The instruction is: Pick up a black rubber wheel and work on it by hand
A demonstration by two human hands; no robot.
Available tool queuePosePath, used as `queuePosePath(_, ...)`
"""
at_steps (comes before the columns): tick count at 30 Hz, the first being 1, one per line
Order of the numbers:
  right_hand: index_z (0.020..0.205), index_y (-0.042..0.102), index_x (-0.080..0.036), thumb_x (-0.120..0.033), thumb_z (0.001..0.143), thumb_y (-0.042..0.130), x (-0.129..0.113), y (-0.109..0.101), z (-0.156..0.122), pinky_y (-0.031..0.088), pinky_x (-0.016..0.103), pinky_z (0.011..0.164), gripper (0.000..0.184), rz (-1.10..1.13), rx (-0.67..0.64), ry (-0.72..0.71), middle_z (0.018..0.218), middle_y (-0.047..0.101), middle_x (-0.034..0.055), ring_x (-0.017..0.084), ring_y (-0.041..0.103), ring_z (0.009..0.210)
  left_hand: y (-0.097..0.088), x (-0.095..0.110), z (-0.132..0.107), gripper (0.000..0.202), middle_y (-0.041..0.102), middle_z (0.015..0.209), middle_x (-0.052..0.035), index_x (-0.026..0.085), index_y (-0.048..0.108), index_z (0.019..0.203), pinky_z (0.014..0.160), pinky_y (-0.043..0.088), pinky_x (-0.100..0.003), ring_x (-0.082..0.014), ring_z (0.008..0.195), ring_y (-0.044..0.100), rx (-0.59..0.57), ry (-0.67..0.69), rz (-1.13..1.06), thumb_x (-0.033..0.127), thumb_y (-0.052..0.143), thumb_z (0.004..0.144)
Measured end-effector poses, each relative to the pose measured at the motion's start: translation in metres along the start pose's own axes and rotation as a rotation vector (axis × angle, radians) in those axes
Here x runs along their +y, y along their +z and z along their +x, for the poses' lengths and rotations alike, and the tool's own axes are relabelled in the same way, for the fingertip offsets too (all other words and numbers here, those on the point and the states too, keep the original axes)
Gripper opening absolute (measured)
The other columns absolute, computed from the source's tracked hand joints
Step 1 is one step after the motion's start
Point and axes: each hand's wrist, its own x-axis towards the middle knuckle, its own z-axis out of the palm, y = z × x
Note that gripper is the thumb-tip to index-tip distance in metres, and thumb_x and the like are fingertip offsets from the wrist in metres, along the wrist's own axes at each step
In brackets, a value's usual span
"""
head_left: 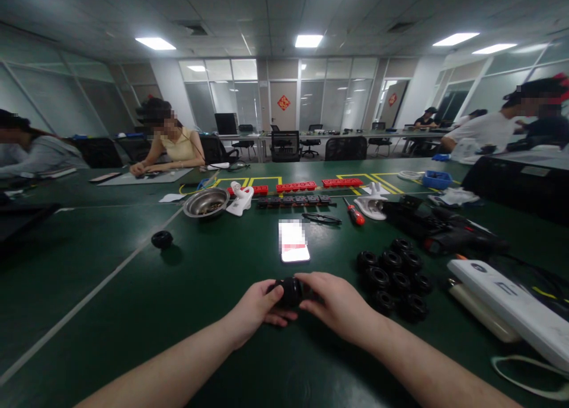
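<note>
A small black wheel (290, 292) is held between both hands above the green table. My left hand (260, 304) is closed around its left side, thumb on the near face and fingers beneath. My right hand (333, 301) pinches its right side with thumb and fingers; its fingertips partly cover that side. Just beyond the hands lies a phone (295, 252) with a lit screen. Several similar black wheels (392, 277) are grouped to the right of my right hand. One more black wheel (162, 239) sits alone at the left.
A metal bowl (206, 212) with small parts stands at the left back. Red blocks (296, 186), a black strip (296, 201), glasses (321, 219) and a red screwdriver (355, 213) lie farther out. On the right are a white device (511, 307) and a blue tray (437, 179). Other people sit around.
</note>
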Motion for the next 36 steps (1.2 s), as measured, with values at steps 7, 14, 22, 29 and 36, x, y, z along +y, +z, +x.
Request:
queuePosePath(7,0.113,0.048,-0.020,-0.034,0.074,0.055,0.001,-0.004,-0.002,0.041,0.026,0.066,0.042,0.020,0.028,0.048,0.093,0.060,0.0051,0.018,0.055,0.078,0.008,0.006,-0.006,0.037,0.063,0.079,-0.0076,0.011,0.052,0.095,0.055,0.045,-0.025,-0.0144,0.059,0.062,0.085,-0.010,0.038,0.036,0.060,0.069)
queuePosePath(14,0.072,0.057,-0.016,-0.040,0.084,0.040,0.004,0.004,0.003,0.033,0.021,0.048,0.031,0.100,-0.032,0.181,0.062,0.057,0.0004,0.012,0.050,0.056,0.009,0.002,-0.005,0.041,0.063,0.085,-0.0080,0.012,0.051,0.100,0.056,0.043,-0.024,-0.0152,0.063,0.062,0.077,0.039,0.084,0.028,0.065,0.065)
queuePosePath(22,0.086,0.058,-0.017,-0.034,0.073,0.059,-0.002,0.001,0.000,0.039,0.022,0.058,0.021,0.089,-0.021,0.079,0.077,0.060,0.0026,0.015,0.053,0.068,0.004,-0.001,-0.002,0.043,0.065,0.076,-0.0093,0.010,0.053,0.094,0.053,0.045,-0.025,-0.0184,0.063,0.064,0.022,0.017,0.075,0.043,0.060,0.066)
queuePosePath(29,0.101,0.056,-0.019,-0.036,0.072,0.059,-0.007,-0.002,-0.004,0.040,0.025,0.065,0.034,0.069,0.045,0.108,0.090,0.061,0.0048,0.018,0.055,0.076,0.003,-0.002,-0.001,0.037,0.064,0.075,-0.0072,0.010,0.054,0.094,0.053,0.045,-0.024,-0.0152,0.060,0.062,0.043,0.031,0.035,0.036,0.060,0.069)
queuePosePath(36,0.064,0.058,-0.015,-0.045,0.082,0.040,0.005,0.006,0.002,0.028,0.020,0.045,0.039,0.112,-0.016,0.228,0.055,0.052,-0.0008,0.011,0.046,0.050,0.006,0.001,-0.005,0.043,0.061,0.094,-0.0089,0.015,0.051,0.103,0.059,0.044,-0.025,-0.0182,0.076,0.062,0.063,0.067,0.063,0.023,0.067,0.064)
